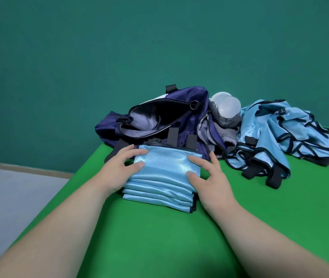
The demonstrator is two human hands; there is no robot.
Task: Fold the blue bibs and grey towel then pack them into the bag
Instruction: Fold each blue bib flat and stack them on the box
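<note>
A stack of several folded light-blue bibs (163, 177) lies on the green table (159, 237), just in front of the bag. My left hand (119, 167) holds the stack's left edge, thumb on top and fingers at the far corner. My right hand (209, 175) holds the right edge the same way, thumb on the top bib. The dark blue bag (159, 117) lies behind with its mouth open toward me. A heap of unfolded blue bibs with black trim (280, 137) sits at the right. The grey towel (225, 125) is bunched between bag and heap.
A clear plastic container (225, 106) rests on the grey towel behind the bag. Black bag straps (172, 137) stick out just behind the stack. The table's left edge drops to a grey floor (9, 197). A teal wall stands behind.
</note>
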